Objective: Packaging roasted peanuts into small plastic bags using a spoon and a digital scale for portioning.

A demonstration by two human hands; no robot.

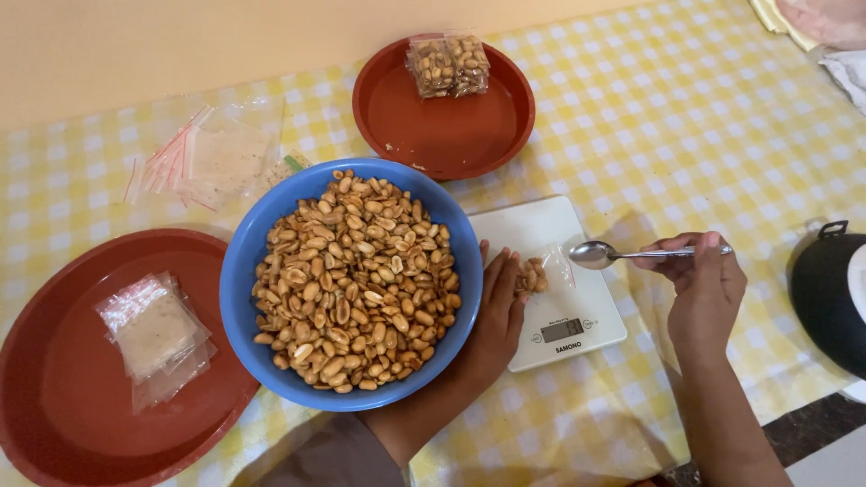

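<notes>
My left hand (498, 311) rests beside a blue bowl (239, 271) full of roasted peanuts (356, 280) and holds a small clear bag (539, 273) with a few peanuts in it on a white kitchen scale (577, 311). My right hand (704, 280) grips a metal spoon (603, 254) by its handle. The spoon's bowl hovers just right of the bag and looks empty.
A red plate (442, 135) behind the bowl holds two filled peanut bags (448, 65). A larger red tray (54, 397) at left carries empty clear bags (155, 335). More zip bags (212, 155) lie on the yellow checked cloth. A black pot (830, 298) sits at right.
</notes>
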